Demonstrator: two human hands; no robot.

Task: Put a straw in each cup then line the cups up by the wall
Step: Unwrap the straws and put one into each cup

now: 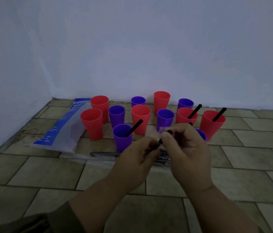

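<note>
Several red and purple plastic cups stand in a loose cluster on the tiled floor near the wall. A black straw leans in the front purple cup, in a red cup and in the far-right red cup. Another purple cup is mostly hidden behind my right hand. My left hand and my right hand meet in front of the cups, both pinching a black straw in a clear wrapper. A pack of straws lies on the floor under my hands.
A grey and blue plastic bag lies flat at the left of the cups. The white wall runs behind the cluster and meets a side wall at the left corner. Bare tiles spread to the right and in front.
</note>
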